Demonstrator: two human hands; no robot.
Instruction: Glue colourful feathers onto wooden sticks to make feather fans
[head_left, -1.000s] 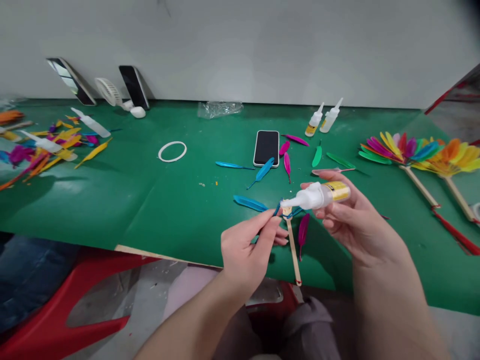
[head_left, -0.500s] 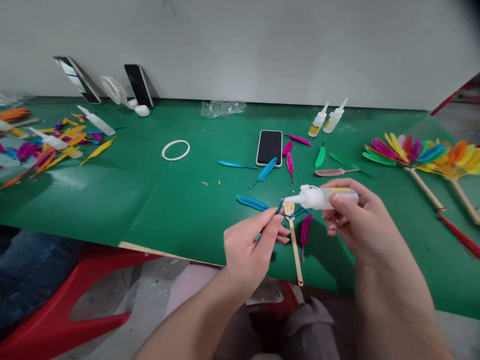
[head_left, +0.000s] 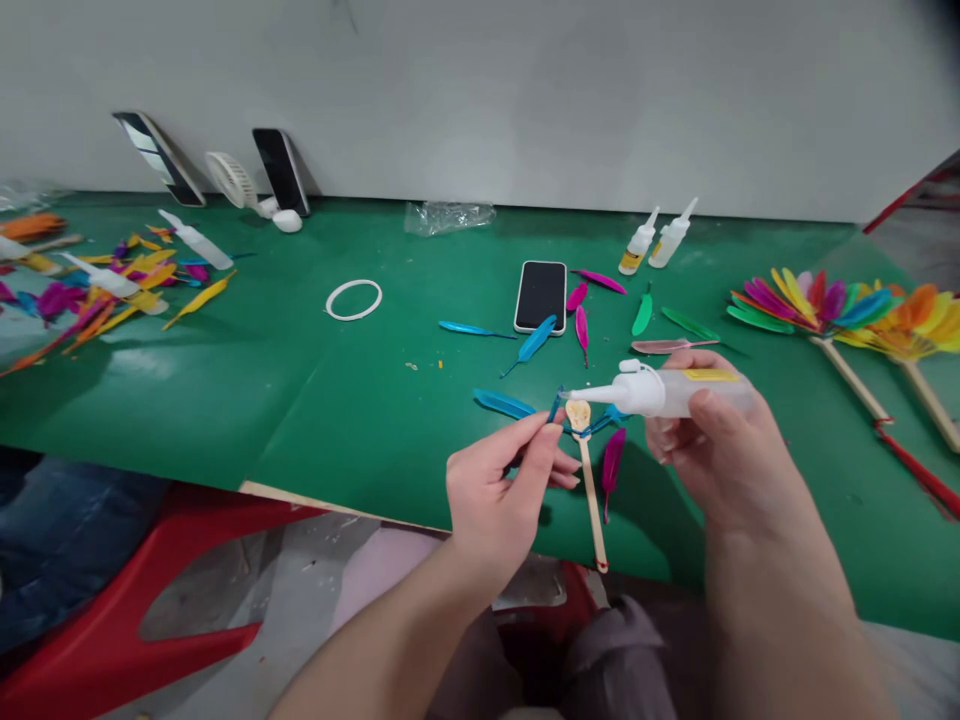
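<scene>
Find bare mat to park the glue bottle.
Widest free patch: mat front-left, bordered by the ring, the feather pile and the table edge. Also free: between ring and wrap. Crowded: around the phone, where loose feathers lie, by the left hand, bottle and stick, and far right by the fans.

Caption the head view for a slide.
Right hand points glue bottle at wooden stick tip; left hand pinches blue feather.

We slide our right hand (head_left: 720,450) rightward with the glue bottle (head_left: 667,392), which now lies flatter, its yellow label turned up. Its nozzle tip comes off the wooden stick (head_left: 592,495), baring the stick's rounded top, and ends beside the blue feather (head_left: 556,405) pinched in our left hand (head_left: 499,490).
</scene>
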